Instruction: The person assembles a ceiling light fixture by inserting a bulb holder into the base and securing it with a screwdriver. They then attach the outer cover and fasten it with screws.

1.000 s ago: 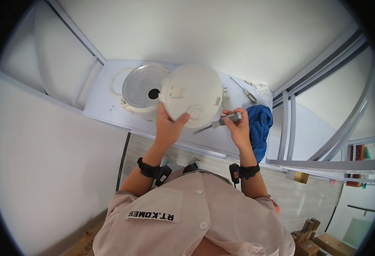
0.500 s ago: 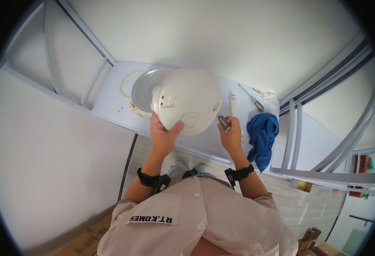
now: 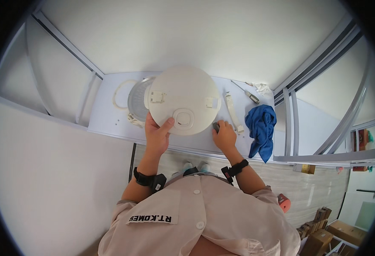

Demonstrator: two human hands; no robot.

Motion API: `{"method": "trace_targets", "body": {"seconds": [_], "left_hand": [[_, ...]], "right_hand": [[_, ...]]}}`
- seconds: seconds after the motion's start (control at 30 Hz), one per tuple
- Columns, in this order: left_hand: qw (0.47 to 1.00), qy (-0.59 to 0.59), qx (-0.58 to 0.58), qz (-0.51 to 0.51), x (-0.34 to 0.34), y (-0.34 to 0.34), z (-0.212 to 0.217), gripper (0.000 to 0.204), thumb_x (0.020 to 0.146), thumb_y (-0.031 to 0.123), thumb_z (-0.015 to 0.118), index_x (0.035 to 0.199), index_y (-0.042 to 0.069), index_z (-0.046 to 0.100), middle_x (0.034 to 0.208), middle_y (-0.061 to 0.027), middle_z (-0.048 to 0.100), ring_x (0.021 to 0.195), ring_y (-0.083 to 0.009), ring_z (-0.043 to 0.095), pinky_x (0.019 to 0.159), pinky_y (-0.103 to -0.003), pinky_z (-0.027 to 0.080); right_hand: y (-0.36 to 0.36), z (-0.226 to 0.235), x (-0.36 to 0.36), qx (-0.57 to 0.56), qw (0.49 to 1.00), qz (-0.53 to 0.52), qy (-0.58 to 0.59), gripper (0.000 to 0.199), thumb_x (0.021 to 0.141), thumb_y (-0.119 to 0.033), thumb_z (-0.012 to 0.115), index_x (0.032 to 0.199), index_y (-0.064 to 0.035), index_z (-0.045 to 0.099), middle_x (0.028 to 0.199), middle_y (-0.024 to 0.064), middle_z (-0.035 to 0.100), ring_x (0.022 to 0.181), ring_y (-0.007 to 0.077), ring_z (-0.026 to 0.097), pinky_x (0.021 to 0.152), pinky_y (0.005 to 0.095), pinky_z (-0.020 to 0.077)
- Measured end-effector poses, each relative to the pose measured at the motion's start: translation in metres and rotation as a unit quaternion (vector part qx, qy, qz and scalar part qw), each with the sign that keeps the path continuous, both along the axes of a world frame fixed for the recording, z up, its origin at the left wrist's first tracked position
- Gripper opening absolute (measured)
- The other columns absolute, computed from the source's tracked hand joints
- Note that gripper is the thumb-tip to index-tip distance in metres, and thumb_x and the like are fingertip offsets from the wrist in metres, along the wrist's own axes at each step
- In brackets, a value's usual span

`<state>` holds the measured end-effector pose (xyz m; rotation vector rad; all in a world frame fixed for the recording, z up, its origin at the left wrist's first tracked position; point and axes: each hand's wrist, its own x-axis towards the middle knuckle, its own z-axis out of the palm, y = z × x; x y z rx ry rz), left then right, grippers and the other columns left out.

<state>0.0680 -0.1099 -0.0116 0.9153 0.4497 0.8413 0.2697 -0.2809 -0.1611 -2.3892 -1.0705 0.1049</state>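
The left hand (image 3: pixel 156 135) clasps the round white cover (image 3: pixel 183 100) by its near rim, above the white table (image 3: pixel 104 119). It appears light, rigid, smooth plastic; support the rim. The right hand (image 3: pixel 224 136) closes on a small dark tool (image 3: pixel 216 126).

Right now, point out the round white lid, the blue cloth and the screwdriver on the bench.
Round white lid (image 3: pixel 187 96), head view, on its flat upper face.
Blue cloth (image 3: pixel 262 126), head view, on the middle of the crumpled folds.
Screwdriver (image 3: pixel 252 97), head view, on its handle.
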Motion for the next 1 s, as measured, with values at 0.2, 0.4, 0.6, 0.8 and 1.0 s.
{"method": "trace_targets", "body": {"seconds": [0.2,0.4,0.6,0.8,1.0], "left_hand": [[0.998,0.034,0.049,0.008,-0.015,0.013,-0.004,0.057,0.098,-0.009,0.07,0.149,0.005,0.048,0.142,-0.0124,0.066,0.128,-0.0231,0.067,0.108,-0.04,0.058],[0.999,0.011,0.035,0.013,-0.028,0.01,0.003,0.062,0.095,-0.005,0.077,0.148,0.005,0.048,0.137,-0.0097,0.068,0.123,-0.0178,0.068,0.101,-0.034,0.058],[0.999,0.003,0.041,0.003,-0.054,0.013,-0.01,0.066,0.095,-0.006,0.074,0.154,0.003,0.046,0.146,-0.0126,0.064,0.133,-0.0228,0.064,0.114,-0.04,0.052],[0.995,-0.072,-0.062,-0.036,-0.089,0.018,-0.004,0.057,0.104,0.014,0.065,0.156,0.0,0.047,0.149,-0.0171,0.062,0.136,-0.0309,0.063,0.115,-0.046,0.052],[0.993,-0.066,-0.088,-0.048,-0.098,0.023,-0.024,0.066,0.113,0.036,0.056,0.165,0.002,0.035,0.161,-0.0198,0.053,0.145,-0.0365,0.056,0.119,-0.054,0.049]], "right_hand": [[0.01,0.018,-0.013,0.041,0.995,-0.009,-0.088,0.048,0.081,-0.019,0.086,0.125,-0.0098,0.066,0.115,0.0123,0.067,0.104,0.0367,0.067,0.083,0.0494,0.0577],[0.026,0.026,-0.025,0.034,0.979,0.198,0.025,0.048,0.087,-0.018,0.082,0.131,-0.0057,0.067,0.133,0.0162,0.067,0.123,0.038,0.065,0.094,0.0498,0.0588],[0.037,-0.005,-0.039,-0.015,0.972,0.232,0.033,0.053,0.087,-0.019,0.08,0.136,-0.0042,0.066,0.139,0.0186,0.064,0.128,0.0395,0.062,0.102,0.0484,0.0586],[0.05,-0.02,-0.038,0.058,0.967,0.249,0.0,0.044,0.087,-0.014,0.078,0.128,-0.0038,0.067,0.129,0.017,0.064,0.119,0.0394,0.062,0.094,0.0483,0.0579],[0.044,-0.01,-0.042,-0.024,0.98,0.19,0.046,0.03,0.091,-0.006,0.072,0.12,-0.0061,0.064,0.113,0.0147,0.068,0.109,0.0374,0.065,0.09,0.0497,0.0563]]}}
